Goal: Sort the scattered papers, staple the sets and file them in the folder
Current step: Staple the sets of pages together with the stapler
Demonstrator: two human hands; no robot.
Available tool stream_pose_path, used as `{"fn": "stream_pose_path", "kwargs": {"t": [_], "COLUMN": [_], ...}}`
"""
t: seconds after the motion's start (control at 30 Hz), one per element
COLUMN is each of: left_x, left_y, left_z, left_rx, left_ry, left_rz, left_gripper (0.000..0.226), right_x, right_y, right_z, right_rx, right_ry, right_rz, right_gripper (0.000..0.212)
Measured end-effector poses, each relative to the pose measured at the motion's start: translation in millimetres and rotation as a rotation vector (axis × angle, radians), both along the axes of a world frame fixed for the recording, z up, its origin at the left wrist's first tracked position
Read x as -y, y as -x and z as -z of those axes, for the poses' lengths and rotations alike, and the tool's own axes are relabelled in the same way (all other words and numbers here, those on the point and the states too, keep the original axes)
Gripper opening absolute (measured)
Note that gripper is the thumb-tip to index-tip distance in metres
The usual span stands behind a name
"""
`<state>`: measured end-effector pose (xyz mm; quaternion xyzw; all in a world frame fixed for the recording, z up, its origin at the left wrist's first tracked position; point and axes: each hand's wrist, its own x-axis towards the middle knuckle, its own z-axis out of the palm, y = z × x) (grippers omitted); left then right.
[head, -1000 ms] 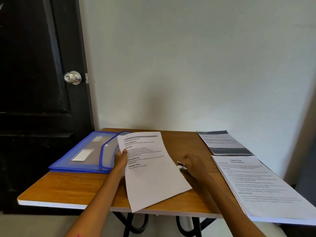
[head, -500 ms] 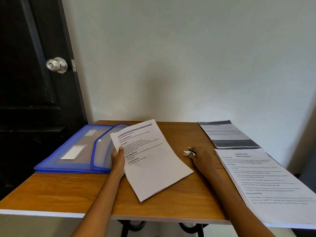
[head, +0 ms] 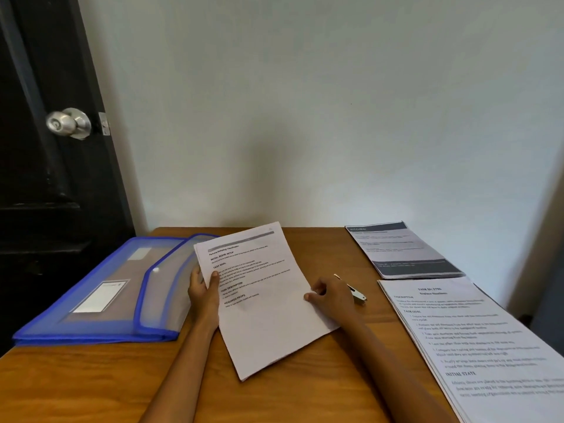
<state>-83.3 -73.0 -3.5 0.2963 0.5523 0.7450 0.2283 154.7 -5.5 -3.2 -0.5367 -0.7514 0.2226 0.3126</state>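
Observation:
A stapled-looking set of white printed papers (head: 268,312) lies tilted in the middle of the wooden table (head: 91,383). My left hand (head: 204,291) grips its left edge, thumb on top of the text. My right hand (head: 331,299) pinches the set's right edge with curled fingers. A small silver stapler (head: 355,296) lies on the table just behind my right hand, partly hidden by it. A blue translucent folder (head: 91,294) lies at the left with its flap open, next to the papers.
Two more paper sets lie at the right: a dark-banded one (head: 403,251) at the back and a larger text set (head: 482,346) near the table's right edge. A dark door with a metal knob (head: 68,123) stands at the left; a pale wall is behind.
My right hand has left the stapler on the table and moved left to the paper set's right edge. My left hand keeps its grip on the papers.

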Motion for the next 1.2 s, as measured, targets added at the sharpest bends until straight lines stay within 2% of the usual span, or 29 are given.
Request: {"fn": "stream_pose_path", "kwargs": {"t": [0.07,0.1,0.2,0.23,0.3,0.5,0.6,0.67,0.8,0.83,0.9,0.97,1.0,1.03,1.07,1.1,1.17,1.2], "left_x": [-1,-2,-8,-10,-13,-12,-11,-10,-9,-8,-9,-7,-6,-7,-6,-5,0,0], "left_y": [-2,-3,-2,-1,0,-1,2,2,-3,-4,-2,-1,-3,-4,-6,-6,-10,-9], "left_z": [1,1,4,6,10,9,10,10,5,1,-3,-6,-8,-8,-8,-6,-7,-4], "left_rx": [-0.095,-0.145,-0.232,-0.202,-0.144,-0.124,-0.118,-0.122,-0.061,0.003,0.147,0.267,0.286,0.281,0.251,0.214,0.089,0.058], "left_ry": [-0.051,-0.07,-0.053,-0.039,-0.012,0.024,0.03,0.036,0.008,-0.012,0.081,0.177,0.139,0.071,0.008,-0.032,0.013,0.042], "left_rz": [-0.059,-0.077,-0.098,-0.083,-0.052,-0.051,-0.05,-0.041,-0.11,-0.146,-0.119,-0.029,-0.012,-0.029,-0.057,-0.079,-0.08,-0.071], "left_gripper": [0.058,0.058,0.031,0.023,0.02,0.021,0.021,0.021,0.023,0.026,0.037,0.078,0.096,0.103,0.099,0.082,0.04,0.031], "right_x": [-6,-7,-6,-5,-4,-1,11,26,73,83,97,102,102,100,99,96,88,84], "right_y": [-2,-3,-5,-6,-8,-7,1,13,45,55,71,85,89,93,94,94,89,83], "right_z": [-1,-2,-3,-3,-4,-8,-13,-19,-41,-43,-42,-37,-35,-33,-32,-31,-31,-34], "right_rx": [-0.038,-0.066,-0.194,-0.232,-0.267,-0.121,-0.023,0.044,0.083,0.118,0.143,0.151,0.159,0.174,0.188,0.18,0.07,-0.018], "right_ry": [0.035,0.048,0.095,0.11,0.122,-0.011,-0.169,-0.288,-0.151,-0.193,-0.241,-0.209,-0.191,-0.189,-0.174,-0.151,-0.094,-0.082], "right_rz": [-0.012,-0.016,0.009,0.026,0.041,0.043,0.025,-0.076,-0.392,-0.427,-0.456,-0.44,-0.429,-0.417,-0.424,-0.45,-0.53,-0.534], "right_gripper": [0.018,0.018,0.017,0.017,0.017,0.014,0.009,0.012,0.016,0.016,0.015,0.017,0.021,0.024,0.027,0.029,0.029,0.026]}}
